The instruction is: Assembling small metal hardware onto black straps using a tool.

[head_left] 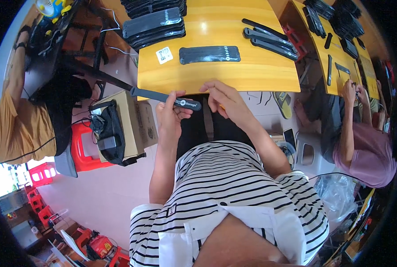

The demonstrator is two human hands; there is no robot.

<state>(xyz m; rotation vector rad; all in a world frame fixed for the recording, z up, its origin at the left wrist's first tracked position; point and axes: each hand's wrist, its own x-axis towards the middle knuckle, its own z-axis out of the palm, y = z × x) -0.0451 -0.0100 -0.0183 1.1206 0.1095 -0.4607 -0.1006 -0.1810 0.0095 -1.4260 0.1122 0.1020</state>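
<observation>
My left hand (168, 115) grips a flat black strap (156, 95) near its rounded, white-printed end, thumb on top. The strap reaches out to the left, just off the table's front edge. Right of it, my right hand (227, 101) hovers with curled fingers, apart from the strap. A small orange bit shows by those fingers, too small to name. On the yellow table (251, 75) ahead lies a flat bundle of black straps (210, 54). Several loose black straps (269, 40) rest at the right, and a white label sticker (164, 55) at the left.
Stacks of packed black straps (154, 29) stand at the table's back left. A cardboard box (131, 120) with a black bag (111, 138) is left of me, by a red stool (80, 147). Co-workers sit on both sides; one person's hands (352, 91) work at another table.
</observation>
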